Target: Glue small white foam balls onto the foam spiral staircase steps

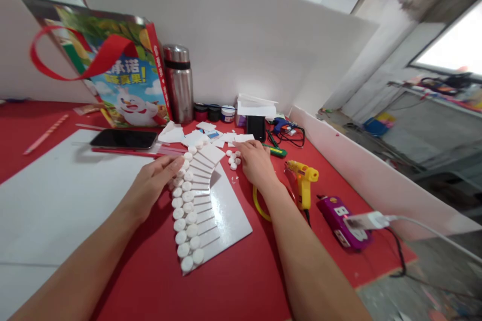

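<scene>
Disc-edged model [201, 198] is held by left fingers [173, 170], apparently for steadiness; loose discs [233, 166] are kept by right hand [259, 164], grip indiscernible

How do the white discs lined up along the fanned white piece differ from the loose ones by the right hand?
The lined-up discs form a long, curving band; the loose discs make a small cluster. The lined-up discs edge the fanned white piece, while the loose discs lie on the red table. The left hand is at the lined-up discs; the right hand is beside the loose discs. Both are white and round.
</scene>
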Demonstrator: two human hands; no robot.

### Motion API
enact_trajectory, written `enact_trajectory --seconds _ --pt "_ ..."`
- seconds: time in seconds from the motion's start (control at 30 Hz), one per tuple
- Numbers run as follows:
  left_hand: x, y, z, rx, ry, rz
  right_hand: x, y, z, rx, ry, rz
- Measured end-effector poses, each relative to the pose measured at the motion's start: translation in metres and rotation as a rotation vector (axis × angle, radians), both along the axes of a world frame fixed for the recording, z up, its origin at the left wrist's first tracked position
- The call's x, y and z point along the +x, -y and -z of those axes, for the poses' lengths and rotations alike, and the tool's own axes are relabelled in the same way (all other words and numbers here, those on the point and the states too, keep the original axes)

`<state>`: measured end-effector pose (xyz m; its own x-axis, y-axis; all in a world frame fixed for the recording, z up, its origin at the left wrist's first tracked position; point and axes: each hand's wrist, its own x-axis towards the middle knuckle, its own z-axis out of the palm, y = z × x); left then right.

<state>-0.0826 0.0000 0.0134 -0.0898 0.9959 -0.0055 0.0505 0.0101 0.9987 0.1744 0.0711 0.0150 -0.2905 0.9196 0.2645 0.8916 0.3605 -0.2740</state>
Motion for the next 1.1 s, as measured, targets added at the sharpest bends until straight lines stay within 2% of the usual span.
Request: enact_trajectory --seconds 0.1,0.27,0.53,0.77,0.87,0.97,1.1 --pt "-0.001 0.000 0.000 0.017 -0.057 -0.047 -0.002 -0.004 0.005 -0.030 0.022 -0.012" --pt "0.002 0.004 -0.003 0.174 -0.239 -0.200 -0.002 -0.008 0.011 -0.051 0.037 0.000" --pt "0.011 0.011 -0.002 0.305 -0.335 -0.128 -0.003 -0.008 0.009 -0.032 0.048 0.044" --pt "0.012 0.012 -0.006 0.310 -0.294 -0.150 -0.001 -0.008 0.011 -0.036 0.030 0.030" --pt "0.011 0.011 -0.005 0.353 -0.345 -0.157 0.000 -0.009 0.012 -0.010 -0.008 0.031" --pt "0.010 0.011 -0.003 0.429 -0.428 -0.181 0.000 -0.007 0.006 0.038 -0.080 0.036" --pt "0.010 0.014 -0.001 0.511 -0.500 -0.219 -0.004 0.007 -0.014 0.132 -0.249 -0.001"
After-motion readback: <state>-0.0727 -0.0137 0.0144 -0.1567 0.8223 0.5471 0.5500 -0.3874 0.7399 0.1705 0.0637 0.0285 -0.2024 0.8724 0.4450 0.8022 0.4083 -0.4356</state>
